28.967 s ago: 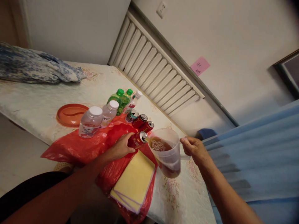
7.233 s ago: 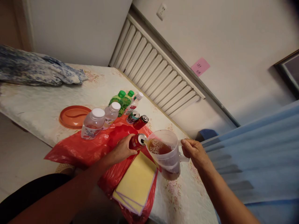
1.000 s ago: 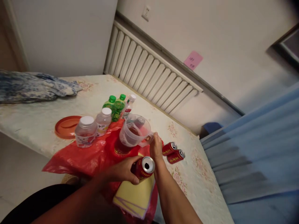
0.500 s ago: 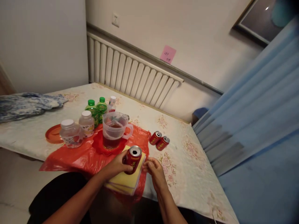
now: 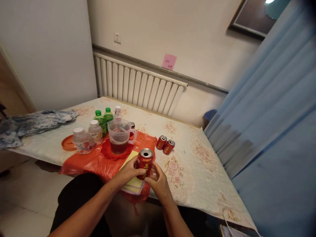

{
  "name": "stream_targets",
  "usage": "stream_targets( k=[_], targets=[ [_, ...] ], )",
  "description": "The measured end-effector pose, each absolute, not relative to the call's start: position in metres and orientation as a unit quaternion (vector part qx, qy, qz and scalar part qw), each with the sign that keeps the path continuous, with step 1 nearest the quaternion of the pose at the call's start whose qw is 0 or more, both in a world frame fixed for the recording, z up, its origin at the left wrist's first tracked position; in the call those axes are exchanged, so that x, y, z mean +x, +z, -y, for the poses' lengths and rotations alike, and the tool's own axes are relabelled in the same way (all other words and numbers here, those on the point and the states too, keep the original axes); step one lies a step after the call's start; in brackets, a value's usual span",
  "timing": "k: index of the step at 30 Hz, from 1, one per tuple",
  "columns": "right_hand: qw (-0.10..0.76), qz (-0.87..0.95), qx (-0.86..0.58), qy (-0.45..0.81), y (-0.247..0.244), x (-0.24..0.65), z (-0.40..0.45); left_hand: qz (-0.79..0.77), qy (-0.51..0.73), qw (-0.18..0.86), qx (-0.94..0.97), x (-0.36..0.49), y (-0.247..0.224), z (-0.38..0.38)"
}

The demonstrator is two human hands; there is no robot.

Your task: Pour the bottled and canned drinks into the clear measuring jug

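Observation:
Between both hands is an opened red drink can (image 5: pixel 145 166), upright with yellow lettering and a dark mouth hole in its silver top. My left hand (image 5: pixel 128 171) is closed around its left side. My right hand (image 5: pixel 159 182) grips its lower right side, with the thumb in front and the fingers partly hidden behind. Beneath the can lies a folded yellow cloth (image 5: pixel 132 187). A clear plastic measuring jug (image 5: pixel 118 135), partly filled with brown liquid, stands beyond my left hand on a red scalloped plate (image 5: pixel 105 151).
Two opened red cans (image 5: pixel 165 144) stand to the right. Another can (image 5: pixel 132 125) is half hidden behind the jug. At left are two white-lidded jars (image 5: pixel 82 143), green-capped bottles (image 5: pixel 102 123), an orange lid (image 5: pixel 67 143) and a red plastic sheet (image 5: pixel 85 161). Bunched fabric (image 5: pixel 39 123) lies far left.
My right hand has moved in from beside the can and now grips it together with my left. The can has shifted slightly right. The head view has also tilted.

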State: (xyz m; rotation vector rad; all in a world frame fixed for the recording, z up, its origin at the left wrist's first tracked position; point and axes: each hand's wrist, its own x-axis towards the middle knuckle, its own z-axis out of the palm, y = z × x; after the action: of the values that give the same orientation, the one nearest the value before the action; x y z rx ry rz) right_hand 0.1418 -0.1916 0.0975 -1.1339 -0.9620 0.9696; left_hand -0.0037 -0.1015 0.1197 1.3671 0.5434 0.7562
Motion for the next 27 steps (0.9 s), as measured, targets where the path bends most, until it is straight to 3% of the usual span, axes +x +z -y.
stream_targets(
  k=[19,27],
  targets=[
    [0.624,0.41,-0.572,0.34,0.091,0.145,0.219,-0.245,0.294,0.703,0.6,0.014,0.121,0.138],
    [0.647,0.393,-0.542,0.365,0.079,0.145,0.216,-0.234,0.299,0.714,0.589,0.01,0.119,0.14]
  ],
)
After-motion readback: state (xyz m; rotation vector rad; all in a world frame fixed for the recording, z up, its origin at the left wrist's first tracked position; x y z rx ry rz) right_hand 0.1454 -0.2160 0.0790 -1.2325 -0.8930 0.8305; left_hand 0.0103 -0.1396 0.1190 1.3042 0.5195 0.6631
